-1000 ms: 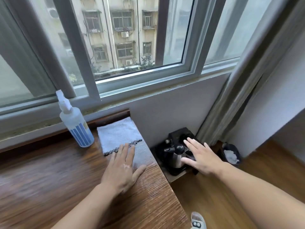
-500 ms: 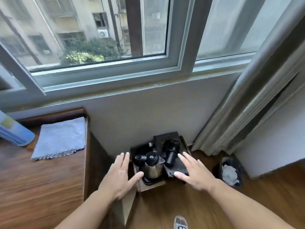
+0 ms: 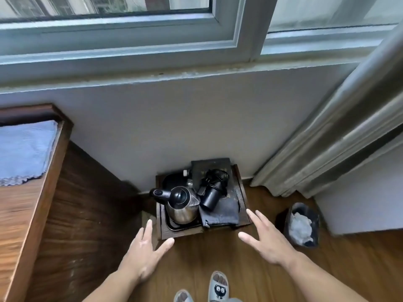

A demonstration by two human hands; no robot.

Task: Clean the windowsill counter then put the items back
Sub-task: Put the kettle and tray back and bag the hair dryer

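Observation:
A dark wooden tray stands on the floor against the wall under the window. It carries a steel kettle with a black lid and handle, a black cylindrical device with a cord, and a dark folded cloth. My left hand hovers with straight fingers at the tray's near left corner. My right hand hovers, fingers spread, at its near right corner. Neither hand holds anything. On the wooden counter at the left lies a blue cloth.
A small black bin with white paper in it stands on the wood floor right of the tray. A grey curtain hangs at the right. The counter's side panel is close on the left. My slippered feet are below.
My view has swung right and down, from the counter to the tray on the floor. Both hands have lowered toward the tray's near corners. The spray bottle has left the view.

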